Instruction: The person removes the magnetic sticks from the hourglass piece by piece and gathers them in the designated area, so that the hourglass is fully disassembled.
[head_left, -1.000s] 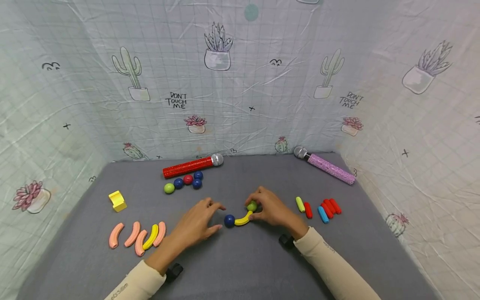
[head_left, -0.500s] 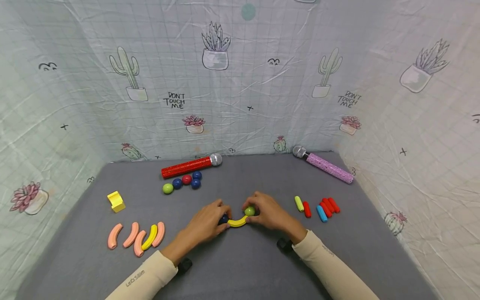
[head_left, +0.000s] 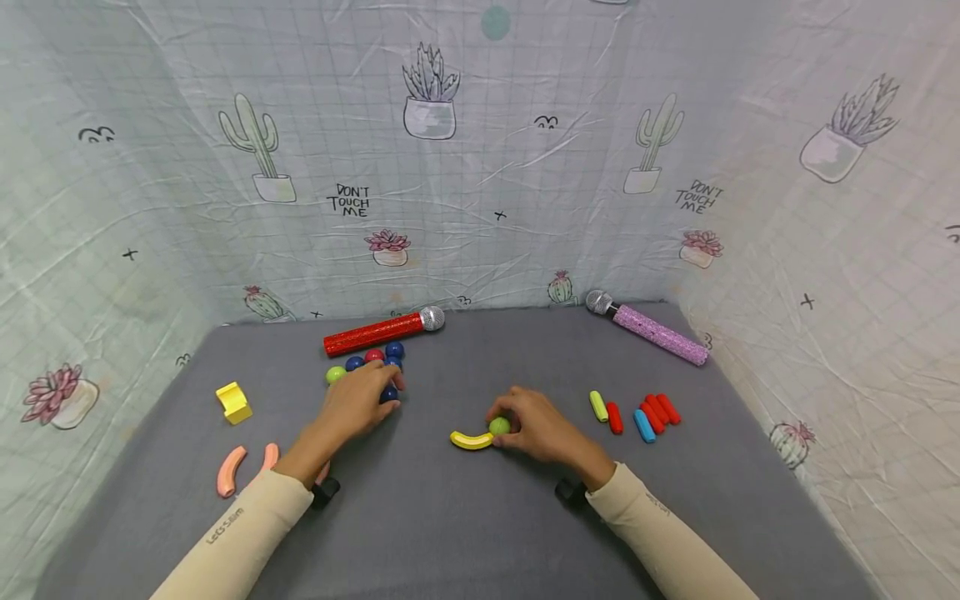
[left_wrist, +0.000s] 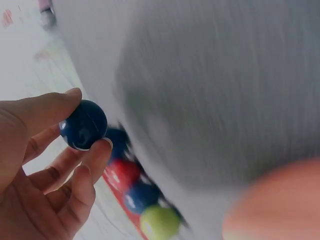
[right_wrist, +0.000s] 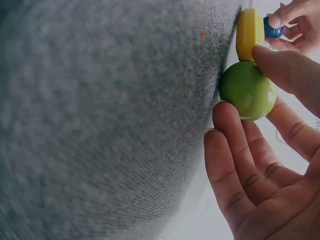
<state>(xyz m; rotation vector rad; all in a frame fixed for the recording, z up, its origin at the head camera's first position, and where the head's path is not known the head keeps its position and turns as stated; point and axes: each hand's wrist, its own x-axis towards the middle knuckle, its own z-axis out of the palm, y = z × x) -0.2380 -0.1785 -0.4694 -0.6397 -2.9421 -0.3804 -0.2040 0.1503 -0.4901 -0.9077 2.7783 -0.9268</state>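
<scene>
My left hand (head_left: 358, 402) pinches a dark blue ball (left_wrist: 85, 125) between thumb and fingers, in front of the row of balls. That row has a green ball (head_left: 335, 375), a red ball (head_left: 374, 356) and several blue balls (head_left: 394, 350), partly hidden by the hand. At the middle of the table, my right hand (head_left: 538, 423) holds another green ball (right_wrist: 247, 91) with thumb and fingertips. A yellow curved stick (head_left: 471, 441) lies with one end against that ball. Its other end is bare.
A red toy microphone (head_left: 375, 333) and a purple one (head_left: 656, 333) lie at the back. A yellow block (head_left: 235, 403) and pink curved sticks (head_left: 230, 472) are left, some hidden by my forearm. Short red (head_left: 615, 418), blue (head_left: 644, 426) and lime (head_left: 597, 406) sticks lie right.
My left hand reached the blue ball at the yellow stick's left end, took hold of it and carried it left and back towards the other balls. The right hand stays on the green ball.
</scene>
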